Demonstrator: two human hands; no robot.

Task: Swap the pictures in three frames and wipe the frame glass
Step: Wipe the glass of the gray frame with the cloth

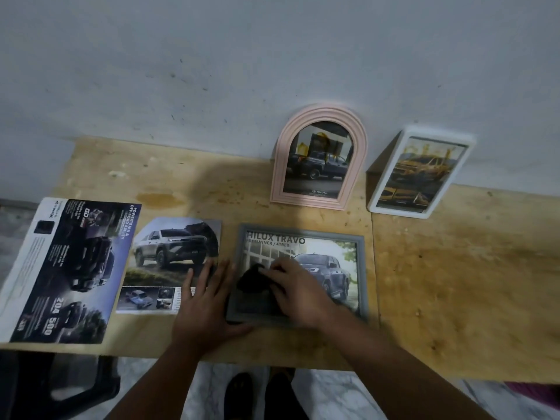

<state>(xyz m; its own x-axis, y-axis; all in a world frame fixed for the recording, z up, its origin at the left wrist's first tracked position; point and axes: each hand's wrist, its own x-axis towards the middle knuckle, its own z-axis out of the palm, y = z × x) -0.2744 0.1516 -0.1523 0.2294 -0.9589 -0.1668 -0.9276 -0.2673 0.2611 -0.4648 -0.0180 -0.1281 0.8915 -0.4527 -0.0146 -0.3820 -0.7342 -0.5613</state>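
Altogether three frames: pink (318, 156), white (421, 174), grey (298, 272). Right hand (298, 287) clutches a cloth (251, 278) on the grey frame's glass; left hand (206, 301) lies flat, fingers straight. Two prints (171, 262) lie loose.

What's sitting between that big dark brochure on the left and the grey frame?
In the head view, a loose cut-out picture of a silver truck lies there, with the left hand resting on its near corner beside the grey rectangular frame.

Dim indoor light with a grey cast. A broad soft shadow falls across the middle of the wooden surface (454, 268). Glass of the pink arched frame (318, 157) and white frame (421, 172) carries reflections. Both hands are slightly motion-blurred. Wide-angle distortion bends the edges; corners darken.
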